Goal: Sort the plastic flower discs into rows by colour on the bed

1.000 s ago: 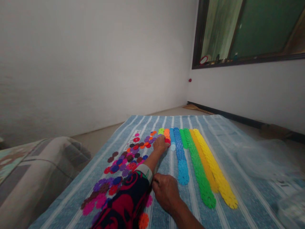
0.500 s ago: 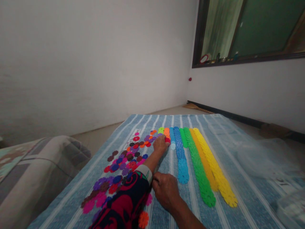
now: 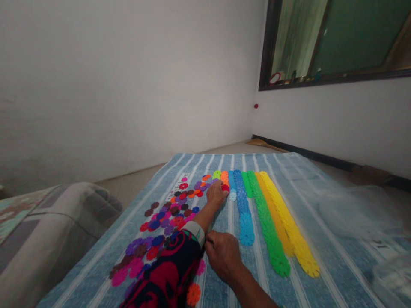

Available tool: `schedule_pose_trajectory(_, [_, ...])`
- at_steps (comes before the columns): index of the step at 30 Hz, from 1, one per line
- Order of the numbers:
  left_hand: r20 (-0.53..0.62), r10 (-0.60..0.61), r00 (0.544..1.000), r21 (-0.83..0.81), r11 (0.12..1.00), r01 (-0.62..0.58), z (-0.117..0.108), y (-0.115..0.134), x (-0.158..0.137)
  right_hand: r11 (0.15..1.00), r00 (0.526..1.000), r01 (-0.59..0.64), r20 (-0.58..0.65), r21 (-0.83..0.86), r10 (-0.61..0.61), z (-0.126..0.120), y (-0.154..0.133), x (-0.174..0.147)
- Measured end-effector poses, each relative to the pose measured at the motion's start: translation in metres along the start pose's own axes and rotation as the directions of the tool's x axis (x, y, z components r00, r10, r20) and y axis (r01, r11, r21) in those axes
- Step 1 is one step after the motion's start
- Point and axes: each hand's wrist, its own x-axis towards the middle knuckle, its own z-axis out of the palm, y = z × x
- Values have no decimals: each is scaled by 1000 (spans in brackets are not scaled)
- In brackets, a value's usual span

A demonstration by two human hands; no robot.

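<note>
My left hand (image 3: 215, 193) reaches forward, its fingers closed on a red snowflake disc (image 3: 225, 188) at the near end of a short row of orange discs (image 3: 224, 176). Closer to me, my right hand (image 3: 223, 253) is closed beside the left forearm, against the patterned sleeve (image 3: 167, 273). What its fingers hold, if anything, is hidden. Left of the arm lies a loose scatter of discs (image 3: 157, 240) in purple, pink, red, brown, blue and black. A light blue disc (image 3: 233, 195) ends the short blue row just right of the left hand.
Overlapping rows of blue (image 3: 242, 196), green (image 3: 269, 239), amber (image 3: 276, 222) and yellow discs (image 3: 297, 235) run along the striped cloth (image 3: 96, 273). A clear plastic bag (image 3: 359, 209) and a clear container (image 3: 393, 278) are at right. A draped grey cover (image 3: 70, 218) stands at left.
</note>
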Motion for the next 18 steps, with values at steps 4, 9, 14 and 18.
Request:
schedule_pose_trajectory(4, [3, 4, 1000, -27, 1000, -4, 2, -2, 1, 1000, 1000, -6, 16, -2, 6, -1, 0, 0])
schedule_pose_trajectory(9, [-13, 29, 1000, -32, 999, -29, 4, -3, 1, 1000, 1000, -2, -9, 10, 2, -1, 0, -1])
schedule_pose_trajectory(14, [-19, 37, 999, -23, 999, -38, 5, -3, 1, 1000, 1000, 2, -19, 15, -1, -1, 0, -1])
schedule_pose_trajectory(18, [-25, 31, 999, -29, 999, -32, 4, -2, 0, 1000, 1000, 5, -16, 9, -5, -1, 0, -1])
